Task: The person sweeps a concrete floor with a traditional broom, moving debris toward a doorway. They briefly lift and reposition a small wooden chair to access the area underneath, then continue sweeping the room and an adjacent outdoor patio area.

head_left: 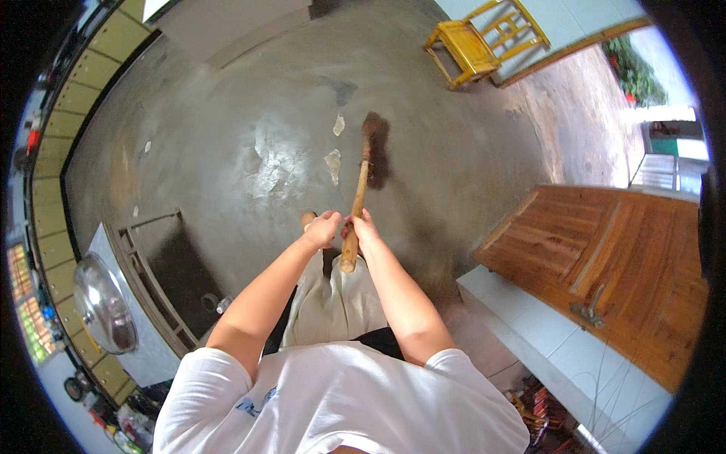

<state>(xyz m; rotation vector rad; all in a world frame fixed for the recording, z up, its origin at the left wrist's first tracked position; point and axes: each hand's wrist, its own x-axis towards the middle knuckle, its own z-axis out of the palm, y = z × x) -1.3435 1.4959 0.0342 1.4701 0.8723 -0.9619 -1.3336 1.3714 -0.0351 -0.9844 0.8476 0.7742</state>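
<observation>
My right hand (364, 229) is wrapped round the pale wooden handle of a broom (361, 181), close to its near end. The broom points away from me, with its dark brown bristle head (373, 129) down at the grey floor. Just left of it, my left hand (325, 228) is closed with the fingers curled under. A rounded wooden handle end (308, 218) pokes out beside its knuckles; the rest of that piece is hidden. Both hands are close together in front of my knees.
The worn grey floor (227, 129) has several pale chipped patches. A yellow wooden chair (470, 47) stands at the far right by the wall. A brown wooden panel (597, 265) lies on white tiles at right. To the left is a table with a shiny metal lid (104, 303).
</observation>
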